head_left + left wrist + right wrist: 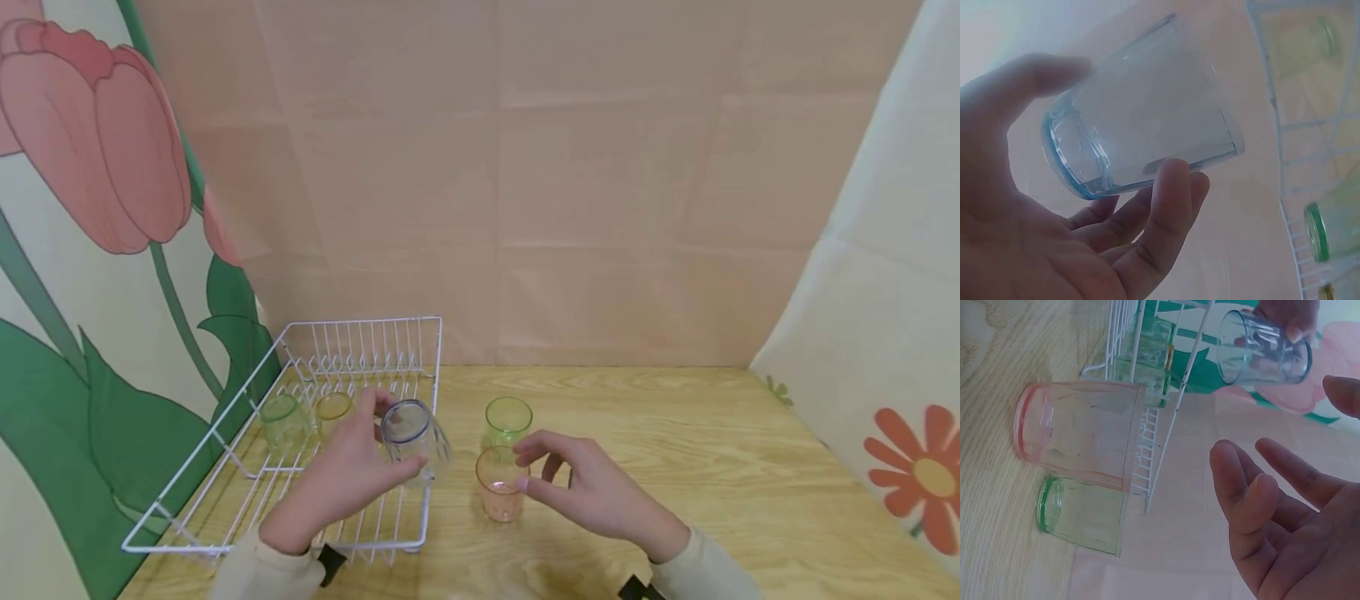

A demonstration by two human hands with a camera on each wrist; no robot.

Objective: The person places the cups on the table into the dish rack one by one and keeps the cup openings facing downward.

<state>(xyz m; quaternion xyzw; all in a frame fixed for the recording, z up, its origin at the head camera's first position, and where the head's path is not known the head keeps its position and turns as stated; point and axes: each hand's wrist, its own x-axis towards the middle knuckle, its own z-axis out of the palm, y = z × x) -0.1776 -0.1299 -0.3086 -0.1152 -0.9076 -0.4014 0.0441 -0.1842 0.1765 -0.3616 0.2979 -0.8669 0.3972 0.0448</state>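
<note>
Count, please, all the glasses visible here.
6. The rack holds a green glass, an amber glass and a second green glass; the left hand, a blue glass; the table, a pink glass and a third green glass. More may be hidden.

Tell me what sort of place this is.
Likely a tabletop booth made up to look kitchen-like, not a proper kitchen: a wood-grain table, a wire rack with glasses in it, and flowered sheets standing in as side walls.

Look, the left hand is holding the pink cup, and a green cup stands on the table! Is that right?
Not quite: the left hand holds the blue cup, not the pink cup, as the left wrist view shows. A green cup does stand on the table.
</note>
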